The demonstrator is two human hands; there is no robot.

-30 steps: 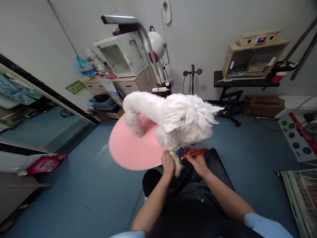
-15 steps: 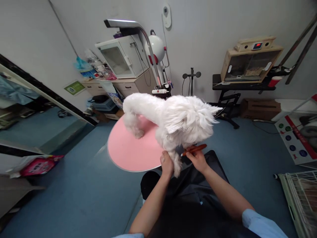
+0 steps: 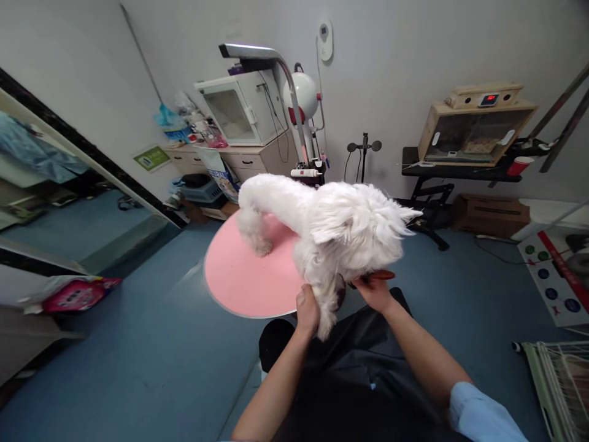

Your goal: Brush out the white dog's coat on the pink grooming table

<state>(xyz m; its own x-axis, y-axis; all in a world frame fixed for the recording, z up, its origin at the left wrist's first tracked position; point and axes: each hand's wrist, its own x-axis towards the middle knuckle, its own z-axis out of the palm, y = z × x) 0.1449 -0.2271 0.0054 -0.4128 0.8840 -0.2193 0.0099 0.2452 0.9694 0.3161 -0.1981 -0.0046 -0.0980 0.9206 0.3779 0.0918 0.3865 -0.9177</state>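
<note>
A white dog (image 3: pixel 294 205) stands on a round pink grooming table (image 3: pixel 248 285), its head turned to the right. My left hand (image 3: pixel 307 310) is closed around one of its front legs (image 3: pixel 326 313), which reaches past the table's near edge. Beneath the dog's chin, my right hand (image 3: pixel 376 293) grips what looks like a grooming brush (image 3: pixel 381 275) with a reddish-brown handle. The brush's other end is mostly hidden by the leg and hand; a dark rounded part shows beside the leg fur.
Behind the dog rises a bent metal grooming arm (image 3: pixel 294 80), near a white cabinet (image 3: pixel 246 110) on drawers. A wooden glass-fronted box (image 3: pixel 473 135) and a red cup (image 3: pixel 519 164) stand on a black table at right. A wire crate (image 3: pixel 559 380) is at lower right.
My right hand has turned and shifted slightly right, bringing the brush closer in under the chin and behind the leg. My left hand keeps its hold. The whole view has shifted a little.
</note>
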